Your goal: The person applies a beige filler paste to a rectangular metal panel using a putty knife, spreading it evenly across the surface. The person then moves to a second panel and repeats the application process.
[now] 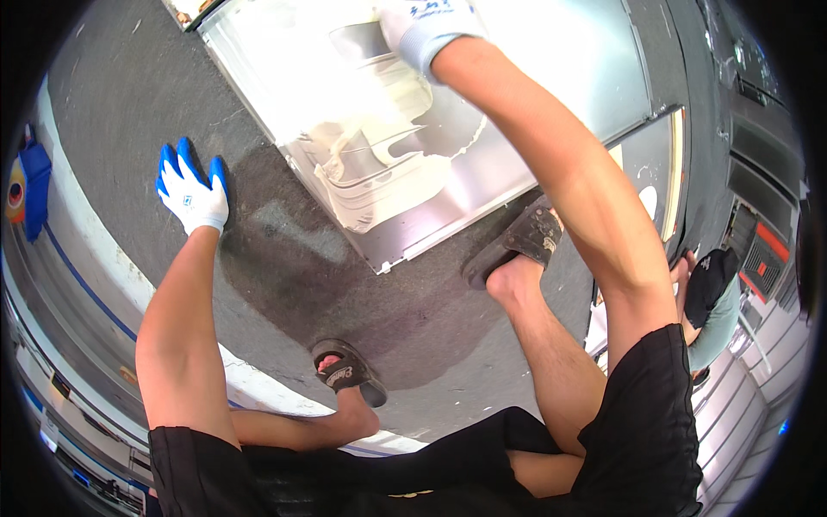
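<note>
My left hand, in a white glove with blue fingers, lies flat on the dark asphalt ground, fingers spread, holding nothing. My right hand, in the same kind of glove, reaches up onto a large shiny metal sheet that lies on the ground. Only the glove's cuff and back show near the top edge; whether it holds anything is hidden. Pale cream paste is smeared over the middle of the sheet below that hand.
My feet in dark sandals stand on a damp dark patch by the sheet's near corner. A white and blue painted line runs at the left. Another person in a black cap crouches at the right.
</note>
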`<state>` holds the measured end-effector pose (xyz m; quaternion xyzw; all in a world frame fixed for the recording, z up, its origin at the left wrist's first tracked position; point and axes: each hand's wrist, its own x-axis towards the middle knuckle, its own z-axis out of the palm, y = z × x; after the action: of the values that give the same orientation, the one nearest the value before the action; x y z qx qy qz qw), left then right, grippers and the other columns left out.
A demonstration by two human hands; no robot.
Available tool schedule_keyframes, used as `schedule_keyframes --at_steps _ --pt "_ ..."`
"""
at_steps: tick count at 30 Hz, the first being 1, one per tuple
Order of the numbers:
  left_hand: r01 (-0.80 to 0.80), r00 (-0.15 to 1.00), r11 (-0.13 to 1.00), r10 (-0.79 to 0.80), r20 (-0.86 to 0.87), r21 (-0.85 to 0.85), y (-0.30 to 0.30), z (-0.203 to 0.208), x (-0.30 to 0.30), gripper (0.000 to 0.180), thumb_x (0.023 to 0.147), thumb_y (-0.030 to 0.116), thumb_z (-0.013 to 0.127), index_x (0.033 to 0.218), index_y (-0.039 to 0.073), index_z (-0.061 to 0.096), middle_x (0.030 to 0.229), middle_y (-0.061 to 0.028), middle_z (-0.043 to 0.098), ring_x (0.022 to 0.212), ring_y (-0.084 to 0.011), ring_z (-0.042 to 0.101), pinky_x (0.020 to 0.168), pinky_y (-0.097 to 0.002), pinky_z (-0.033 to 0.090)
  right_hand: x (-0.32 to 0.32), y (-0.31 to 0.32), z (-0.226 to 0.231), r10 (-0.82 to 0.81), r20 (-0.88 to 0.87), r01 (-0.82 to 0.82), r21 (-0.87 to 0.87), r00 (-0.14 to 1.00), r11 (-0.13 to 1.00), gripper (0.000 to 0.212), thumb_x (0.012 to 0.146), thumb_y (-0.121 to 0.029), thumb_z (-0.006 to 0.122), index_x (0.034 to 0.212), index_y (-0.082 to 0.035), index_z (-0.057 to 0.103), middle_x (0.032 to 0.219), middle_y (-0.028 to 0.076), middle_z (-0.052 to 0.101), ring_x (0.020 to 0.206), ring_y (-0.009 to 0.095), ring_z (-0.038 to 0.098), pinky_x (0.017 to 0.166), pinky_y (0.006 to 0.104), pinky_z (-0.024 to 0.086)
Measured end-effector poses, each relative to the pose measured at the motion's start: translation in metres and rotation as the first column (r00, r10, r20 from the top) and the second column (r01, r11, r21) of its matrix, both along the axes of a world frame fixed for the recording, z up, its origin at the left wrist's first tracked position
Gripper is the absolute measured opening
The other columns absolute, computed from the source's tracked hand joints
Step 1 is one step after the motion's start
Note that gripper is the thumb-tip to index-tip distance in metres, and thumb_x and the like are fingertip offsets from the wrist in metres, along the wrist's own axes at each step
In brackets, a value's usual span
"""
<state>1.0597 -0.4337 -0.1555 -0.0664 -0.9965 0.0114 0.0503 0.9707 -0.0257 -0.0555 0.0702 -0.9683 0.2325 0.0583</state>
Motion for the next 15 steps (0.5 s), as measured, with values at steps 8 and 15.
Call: schedule_keyframes --at_steps 8,15 --pt "-0.043 0.999 0.999 0.042 0.034 0.033 -0.002 -0.001 0.001 0.075 0.094 0.05 0.062 0.159 0.018 0.04 0.167 -0.0181 0.031 0.153 -0.0372 0.03 0.126 -0.058 0.015 0.064 0.011 0.06 0.483 0.233 -0.536 0.363 0.844 0.762 0.016 0.098 -0.016 0.059 0.111 -0.009 0.064 0.093 0.018 0.073 0.087 0.037 0.073 0.076 0.0492 0.057" --pt "-0.053 0.997 0.998 0.052 0.05 0.017 -0.003 -0.005 0.002 0.074 0.097 0.053 0.058 0.161 0.021 0.037 0.17 -0.0146 0.027 0.156 -0.0338 0.025 0.128 -0.055 0.012 -0.034 0.0 0.06 0.472 0.607 -0.389 -0.274 0.64 0.88 0.039 0.105 -0.032 0.045 0.118 -0.009 0.073 0.118 0.021 0.073 0.101 0.039 0.069 0.099 0.0463 0.051"
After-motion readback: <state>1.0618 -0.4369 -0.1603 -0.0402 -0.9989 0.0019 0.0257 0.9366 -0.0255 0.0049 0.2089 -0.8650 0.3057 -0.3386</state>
